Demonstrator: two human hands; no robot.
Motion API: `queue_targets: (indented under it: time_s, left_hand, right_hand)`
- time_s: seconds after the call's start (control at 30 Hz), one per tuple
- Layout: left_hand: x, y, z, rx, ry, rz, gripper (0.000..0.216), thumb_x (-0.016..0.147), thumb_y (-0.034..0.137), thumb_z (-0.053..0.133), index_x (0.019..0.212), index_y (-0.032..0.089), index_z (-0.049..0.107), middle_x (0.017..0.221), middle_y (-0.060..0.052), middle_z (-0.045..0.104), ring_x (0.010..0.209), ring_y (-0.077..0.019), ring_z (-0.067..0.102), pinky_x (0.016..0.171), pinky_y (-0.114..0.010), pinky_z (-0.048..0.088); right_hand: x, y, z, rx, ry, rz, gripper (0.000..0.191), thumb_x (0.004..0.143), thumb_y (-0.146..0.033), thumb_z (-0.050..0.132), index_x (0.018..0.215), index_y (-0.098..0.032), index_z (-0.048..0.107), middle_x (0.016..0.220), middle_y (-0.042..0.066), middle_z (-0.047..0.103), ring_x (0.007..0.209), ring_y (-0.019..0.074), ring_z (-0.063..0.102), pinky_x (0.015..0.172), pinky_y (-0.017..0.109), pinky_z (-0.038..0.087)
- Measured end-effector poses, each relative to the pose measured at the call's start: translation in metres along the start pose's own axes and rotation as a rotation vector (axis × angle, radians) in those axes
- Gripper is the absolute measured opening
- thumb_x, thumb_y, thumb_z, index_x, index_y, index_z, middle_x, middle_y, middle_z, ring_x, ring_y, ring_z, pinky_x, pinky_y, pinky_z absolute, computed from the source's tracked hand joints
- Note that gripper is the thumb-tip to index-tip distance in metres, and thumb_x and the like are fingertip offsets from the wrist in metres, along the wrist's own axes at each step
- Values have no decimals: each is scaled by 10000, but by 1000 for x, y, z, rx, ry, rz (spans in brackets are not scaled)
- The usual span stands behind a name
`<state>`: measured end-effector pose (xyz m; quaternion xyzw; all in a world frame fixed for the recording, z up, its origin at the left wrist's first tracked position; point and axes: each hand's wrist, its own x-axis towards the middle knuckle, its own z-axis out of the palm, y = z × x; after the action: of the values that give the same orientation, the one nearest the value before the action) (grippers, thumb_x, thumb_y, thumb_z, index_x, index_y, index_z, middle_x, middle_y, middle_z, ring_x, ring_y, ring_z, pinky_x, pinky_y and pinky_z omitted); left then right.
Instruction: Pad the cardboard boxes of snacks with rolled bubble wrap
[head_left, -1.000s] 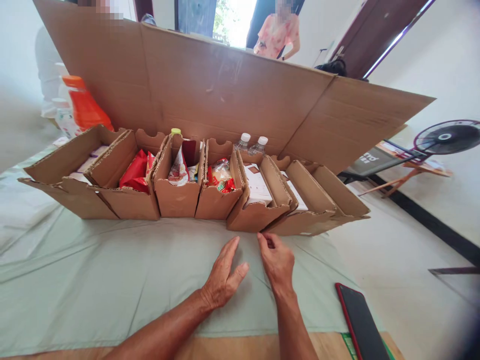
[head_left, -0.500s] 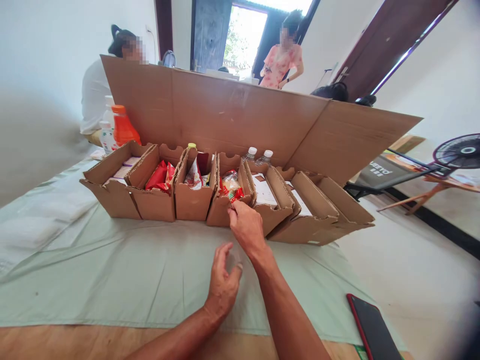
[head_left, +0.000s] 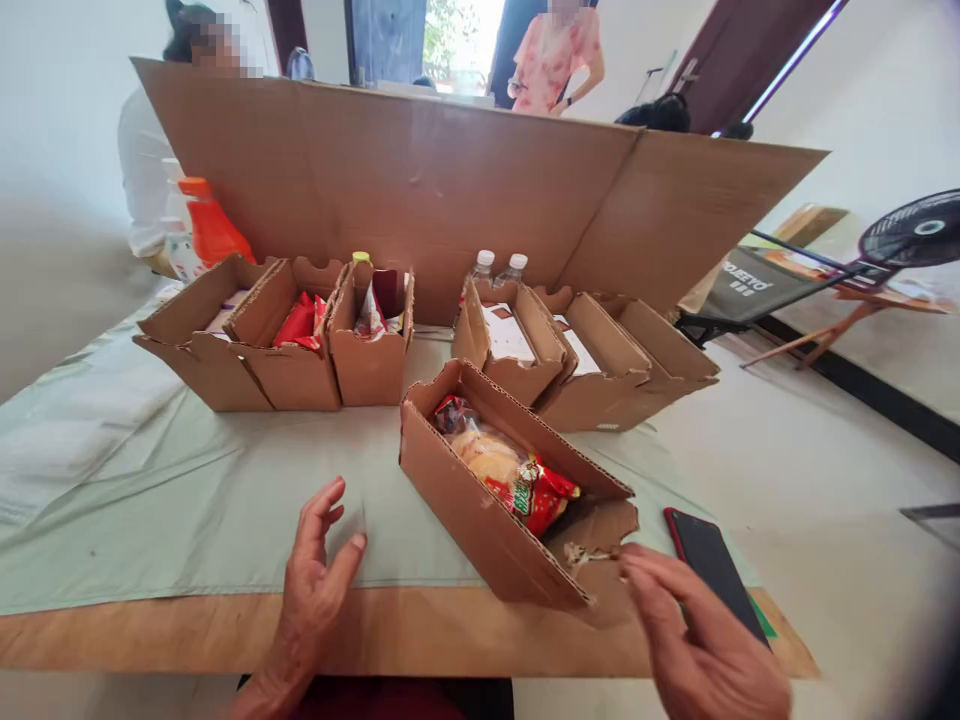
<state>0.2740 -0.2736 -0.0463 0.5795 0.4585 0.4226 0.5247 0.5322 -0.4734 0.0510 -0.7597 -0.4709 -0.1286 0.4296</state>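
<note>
A long open cardboard box [head_left: 465, 510] lies slanted on the green cloth [head_left: 187, 500], out in front of the row. Inside it is a red and yellow snack packet [head_left: 517, 480]. My right hand [head_left: 705, 650] is at the box's torn near end, fingertips closed on the flap. My left hand [head_left: 315, 570] hovers open over the cloth to the box's left, fingers spread, holding nothing.
Three boxes [head_left: 292, 375] with snacks stand at the left and three more [head_left: 600, 385] at the right, with a gap between. A tall cardboard screen [head_left: 420, 180] rises behind; people stand beyond it. A dark phone [head_left: 709, 565] lies right of the box. A fan [head_left: 919, 228] is at far right.
My right hand took hold of the fourth box in the row and drew it toward me, turning it slantwise. My left hand lifted off the cloth and moved left.
</note>
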Motion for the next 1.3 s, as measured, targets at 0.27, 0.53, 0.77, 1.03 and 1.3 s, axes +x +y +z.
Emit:
queue_targets:
  time_s: [0.27, 0.53, 0.77, 1.03, 1.3]
  left_hand:
    - [49, 42, 55, 15, -312, 195, 758, 839, 353, 676, 1533, 268, 381, 1615, -116, 402, 1469, -352, 394, 1207, -574, 326]
    - [10, 17, 41, -98, -131, 101, 578, 871, 356, 673, 1401, 262, 462, 1434, -120, 550, 1375, -316, 497, 1177, -506, 381]
    - [23, -7, 27, -108, -41, 90, 678, 871, 370, 676, 1475, 294, 376, 1566, -106, 419, 1448, -310, 417, 1226, -498, 308]
    - [42, -18, 32, 78, -79, -18, 674, 877, 344, 616, 1503, 250, 383, 1545, -118, 466, 1427, -330, 441, 1198, -529, 338]
    - [47, -16, 31, 68, -102, 35, 794, 802, 208, 617, 1558, 204, 378, 1589, -142, 456, 1463, -333, 439, 1225, -534, 337]
  right_hand:
    - [-91, 40, 24, 2, -123, 148, 646, 895, -537, 651, 1428, -184, 560, 1308, 155, 697, 1122, 340, 704, 876, 406, 603]
    - [-55, 43, 80, 133, -295, 254, 422, 927, -495, 600, 1209, -201, 707, 1140, 139, 752, 1073, 332, 702, 987, 477, 542]
    - [16, 32, 130, 408, -298, 371, 461, 873, -527, 609, 1168, -177, 656, 1101, 127, 745, 995, 284, 697, 755, 343, 575]
    - [18, 29, 146, 354, -348, 482, 374, 832, -549, 624, 935, -192, 659, 824, 79, 744, 754, 242, 680, 639, 314, 538]
    - [11, 62, 155, 279, -330, 501, 488, 769, -618, 671, 1003, -190, 679, 874, 92, 791, 760, 270, 731, 648, 348, 584]
